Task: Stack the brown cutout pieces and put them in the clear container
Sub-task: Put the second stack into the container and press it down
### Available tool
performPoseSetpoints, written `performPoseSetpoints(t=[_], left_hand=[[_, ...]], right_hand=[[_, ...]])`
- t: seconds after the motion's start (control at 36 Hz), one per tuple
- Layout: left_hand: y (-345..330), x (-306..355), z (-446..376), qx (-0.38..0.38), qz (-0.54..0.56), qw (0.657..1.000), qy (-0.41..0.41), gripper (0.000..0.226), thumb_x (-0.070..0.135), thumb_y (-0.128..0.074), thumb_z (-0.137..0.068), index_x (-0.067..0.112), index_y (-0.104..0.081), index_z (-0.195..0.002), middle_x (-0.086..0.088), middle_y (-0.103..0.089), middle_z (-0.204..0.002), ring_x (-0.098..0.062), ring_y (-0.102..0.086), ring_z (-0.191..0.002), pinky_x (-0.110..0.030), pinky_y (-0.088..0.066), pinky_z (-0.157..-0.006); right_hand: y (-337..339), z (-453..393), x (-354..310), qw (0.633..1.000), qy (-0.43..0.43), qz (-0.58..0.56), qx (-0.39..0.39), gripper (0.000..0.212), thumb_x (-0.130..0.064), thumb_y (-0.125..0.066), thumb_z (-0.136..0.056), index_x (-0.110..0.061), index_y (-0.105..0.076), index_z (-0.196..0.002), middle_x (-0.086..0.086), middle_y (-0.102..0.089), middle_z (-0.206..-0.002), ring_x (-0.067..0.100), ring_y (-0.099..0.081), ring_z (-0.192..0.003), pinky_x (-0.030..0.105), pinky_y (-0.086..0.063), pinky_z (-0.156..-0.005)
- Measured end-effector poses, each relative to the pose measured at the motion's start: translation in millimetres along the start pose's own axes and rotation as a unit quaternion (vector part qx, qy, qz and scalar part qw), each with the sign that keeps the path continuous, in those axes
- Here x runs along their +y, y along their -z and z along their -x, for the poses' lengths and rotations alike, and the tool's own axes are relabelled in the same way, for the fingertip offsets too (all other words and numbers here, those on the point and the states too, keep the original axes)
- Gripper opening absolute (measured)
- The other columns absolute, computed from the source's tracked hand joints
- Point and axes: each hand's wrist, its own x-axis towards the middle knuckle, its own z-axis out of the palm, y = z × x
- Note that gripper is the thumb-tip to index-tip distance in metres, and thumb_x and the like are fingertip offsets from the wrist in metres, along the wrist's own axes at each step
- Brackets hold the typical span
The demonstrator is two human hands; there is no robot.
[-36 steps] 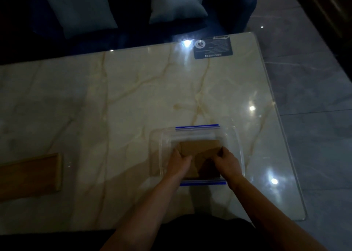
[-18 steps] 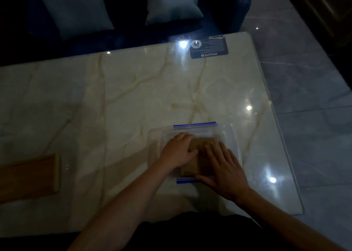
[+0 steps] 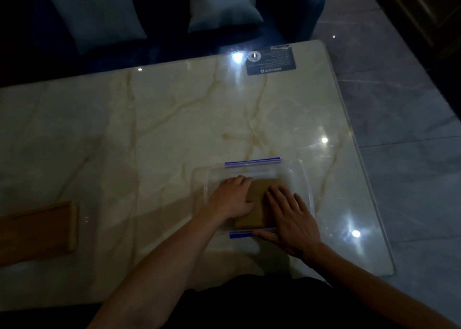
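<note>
The right hand (image 3: 290,222) is laid flat, fingers spread, on the brown cardboard cutout stack (image 3: 258,204) inside the clear rectangular plastic container (image 3: 308,191). The left hand (image 3: 233,196) is pressed flat beside it, fingers together. The stack should be pressed evenly and squared against the container's floor before release.

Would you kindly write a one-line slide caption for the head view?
Both hands, left and right, press the brown cutout stack flat inside the clear container on the marble table.

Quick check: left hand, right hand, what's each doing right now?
Left hand: fingers curled, pressing on the brown cutout pieces, not gripping.
Right hand: open, flat on the pieces.
</note>
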Motion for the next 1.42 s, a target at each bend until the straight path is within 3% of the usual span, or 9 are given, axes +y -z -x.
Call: performPoseSetpoints(t=[0.11,0.22,0.47,0.69,0.94,1.08,1.25,1.42], left_hand=[[4,-2,-3,-0.014,-0.013,1.000,-0.007,0.076,0.048,-0.056,-0.081,0.019,-0.027,-0.146,-0.009,-0.035,-0.149,-0.029,-0.037,-0.134,-0.044,-0.028,-0.112],[8,4,-14,-0.004,-0.003,1.000,-0.004,0.078,0.055,-0.050,-0.082,0.019,-0.026,-0.148,-0.008,-0.028,-0.154,-0.028,-0.031,-0.139,-0.044,-0.024,-0.114],[4,31,-40,-0.069,0.018,0.997,-0.002,0.082,0.054,-0.053,-0.079,0.020,-0.025,-0.148,-0.006,-0.024,-0.152,-0.029,-0.025,-0.137,-0.047,-0.035,-0.105],[-1,30,-41,-0.057,0.026,0.998,-0.001,0.080,0.051,-0.058,-0.076,0.020,-0.032,-0.144,-0.007,-0.030,-0.144,-0.030,-0.029,-0.131,-0.047,-0.036,-0.100],[-5,26,-39,-0.063,0.010,0.998,-0.014,0.086,0.053,-0.054,-0.078,0.020,-0.018,-0.150,-0.008,-0.025,-0.151,-0.031,-0.026,-0.136,-0.048,-0.031,-0.108],[-2,8,-25,0.002,0.021,1.000,-0.001,0.083,0.058,-0.046,-0.084,0.021,-0.014,-0.151,-0.008,-0.024,-0.156,-0.028,-0.025,-0.142,-0.045,-0.021,-0.115],[-3,-13,-6,0.006,0.025,0.999,0.042,0.078,0.059,-0.046,-0.085,0.020,-0.024,-0.148,-0.006,-0.032,-0.150,-0.029,-0.037,-0.132,-0.044,-0.036,-0.105],[-6,-6,-5,-0.001,0.024,0.998,0.051,0.083,0.056,-0.053,-0.081,0.015,-0.024,-0.147,-0.009,-0.031,-0.148,-0.030,-0.033,-0.133,-0.043,-0.037,-0.104]], right_hand=[[3,1,1,1.000,0.015,-0.007,0.005,0.109,-0.092,-0.021,-0.076,-0.016,-0.027,-0.154,0.007,-0.028,-0.160,0.029,-0.022,-0.149,0.047,-0.016,-0.121],[9,7,2,0.999,0.026,-0.004,0.040,0.103,-0.088,-0.026,-0.080,-0.012,-0.039,-0.149,0.011,-0.041,-0.154,0.032,-0.036,-0.143,0.049,-0.025,-0.117],[4,11,4,0.999,-0.007,0.026,0.023,0.106,-0.088,-0.031,-0.077,-0.007,-0.046,-0.145,0.013,-0.047,-0.150,0.032,-0.040,-0.141,0.052,-0.031,-0.117],[2,9,5,0.999,-0.010,0.021,0.027,0.110,-0.089,-0.028,-0.077,-0.006,-0.043,-0.146,0.015,-0.044,-0.152,0.033,-0.039,-0.141,0.051,-0.031,-0.116],[1,8,5,0.999,-0.012,0.018,0.026,0.107,-0.089,-0.029,-0.077,-0.009,-0.046,-0.144,0.011,-0.045,-0.151,0.031,-0.041,-0.140,0.049,-0.032,-0.115],[2,7,3,0.999,-0.020,0.008,0.030,0.099,-0.087,-0.032,-0.078,-0.014,-0.050,-0.142,0.007,-0.049,-0.149,0.028,-0.043,-0.139,0.051,-0.035,-0.113],[0,7,2,0.999,-0.024,0.015,0.019,0.098,-0.087,-0.029,-0.079,-0.018,-0.044,-0.146,0.007,-0.045,-0.152,0.029,-0.041,-0.140,0.052,-0.031,-0.114],[2,7,3,0.999,-0.023,0.013,0.023,0.096,-0.087,-0.029,-0.079,-0.017,-0.050,-0.142,0.008,-0.051,-0.147,0.029,-0.048,-0.135,0.052,-0.039,-0.110]])
